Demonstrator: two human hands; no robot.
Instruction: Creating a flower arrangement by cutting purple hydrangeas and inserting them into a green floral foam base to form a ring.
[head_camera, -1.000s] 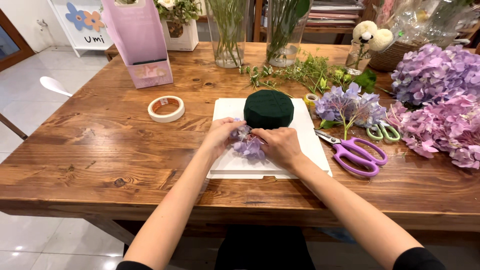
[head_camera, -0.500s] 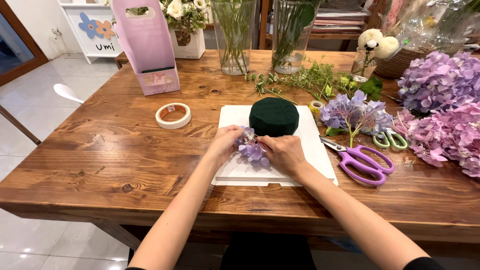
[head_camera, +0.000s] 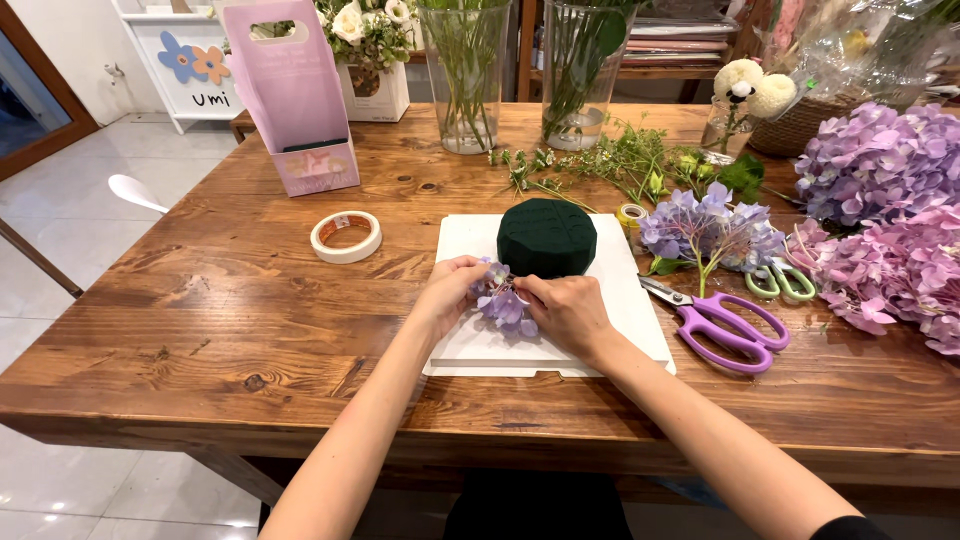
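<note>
Left hand (head_camera: 452, 288) and right hand (head_camera: 566, 306) both pinch a small lilac hydrangea floret cluster (head_camera: 503, 301) against a dark green round foam block (head_camera: 546, 236) on a white square board (head_camera: 560, 345) atop wooden worktop (head_camera: 200, 330).

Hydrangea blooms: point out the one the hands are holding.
It is the small purple sprig on the white board, pinched between the left hand and right hand. The other blooms lie untouched at the right.
</note>
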